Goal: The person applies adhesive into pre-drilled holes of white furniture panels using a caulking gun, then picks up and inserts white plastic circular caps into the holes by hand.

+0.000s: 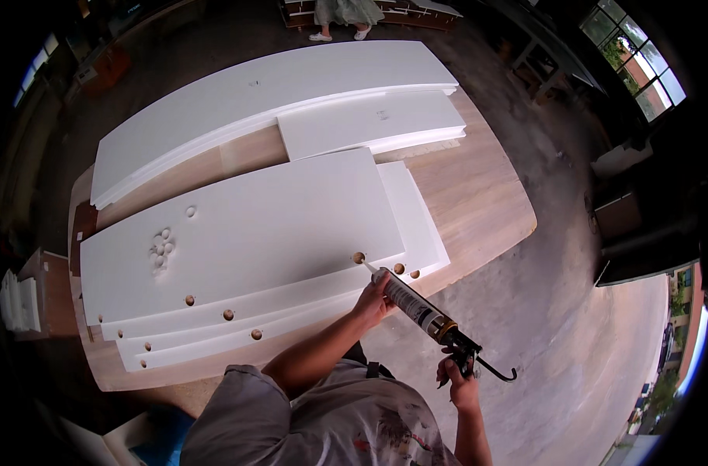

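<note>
A caulking gun (418, 307) with a tube in it slants across the front right of a stack of white panels (268, 225). My left hand (374, 301) is closed round the tube's front end, and my right hand (460, 380) grips the handle and trigger. The pale nozzle (369, 266) points at a round hole (359, 257) near the top panel's front edge; whether it touches cannot be made out. More round holes (189, 300) run along the stepped front edges. Several small white round caps (162, 247) lie heaped on the panel's left, with one apart.
The panels rest on a large wooden board (486, 186). Behind stand a long white panel stack (292, 78) and a shorter one (377, 123). At the far edge a person's legs and white shoes (362, 34) show. Concrete floor (525, 326) lies to the right.
</note>
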Motion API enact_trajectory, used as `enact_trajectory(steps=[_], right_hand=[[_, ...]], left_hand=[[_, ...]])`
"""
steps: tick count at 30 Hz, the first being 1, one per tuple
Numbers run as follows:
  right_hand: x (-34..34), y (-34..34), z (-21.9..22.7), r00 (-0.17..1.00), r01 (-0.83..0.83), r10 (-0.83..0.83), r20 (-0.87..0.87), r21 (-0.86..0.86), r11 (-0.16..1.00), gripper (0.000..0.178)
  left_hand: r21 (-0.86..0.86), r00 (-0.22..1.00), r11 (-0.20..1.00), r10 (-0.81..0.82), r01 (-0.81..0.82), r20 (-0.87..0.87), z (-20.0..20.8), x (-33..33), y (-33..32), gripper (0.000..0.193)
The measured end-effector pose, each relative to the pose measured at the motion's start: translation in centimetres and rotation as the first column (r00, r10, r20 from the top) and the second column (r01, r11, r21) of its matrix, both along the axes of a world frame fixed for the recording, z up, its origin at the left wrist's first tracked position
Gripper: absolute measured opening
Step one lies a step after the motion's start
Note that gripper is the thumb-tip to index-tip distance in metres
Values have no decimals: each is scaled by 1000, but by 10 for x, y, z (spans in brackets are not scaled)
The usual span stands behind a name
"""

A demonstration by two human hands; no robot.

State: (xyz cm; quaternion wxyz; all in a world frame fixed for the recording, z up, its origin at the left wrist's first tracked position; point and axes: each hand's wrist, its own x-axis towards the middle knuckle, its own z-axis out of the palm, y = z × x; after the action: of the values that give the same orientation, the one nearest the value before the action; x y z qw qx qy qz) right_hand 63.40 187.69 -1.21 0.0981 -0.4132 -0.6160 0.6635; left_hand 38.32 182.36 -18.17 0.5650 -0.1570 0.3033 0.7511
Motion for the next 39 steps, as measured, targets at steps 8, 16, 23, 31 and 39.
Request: enact_trajectory(steps=[8,16,23,31,39], right_hand=[[-14,70,-15,999,-36,38,26,-69,997,23],[-33,113,8,936,-353,353,-5,-31,935,45],[-28,139,33,953,-301,274,-129,-287,909,70],[-7,192,19,868,-496,488,-96,-232,837,49],[5,196,26,893,-440,448,-34,-270,856,38]], left_hand=[[-11,996,996,92,-92,-20,-2,-7,23,44],[-8,978,979,205,-204,51,-5,-11,27,36],[175,970,954,245,-242,7,-24,26,47,29],[358,939,875,342,-325,18,-11,21,57,20],[259,983,948,172,-184,68,-45,57,112,15]])
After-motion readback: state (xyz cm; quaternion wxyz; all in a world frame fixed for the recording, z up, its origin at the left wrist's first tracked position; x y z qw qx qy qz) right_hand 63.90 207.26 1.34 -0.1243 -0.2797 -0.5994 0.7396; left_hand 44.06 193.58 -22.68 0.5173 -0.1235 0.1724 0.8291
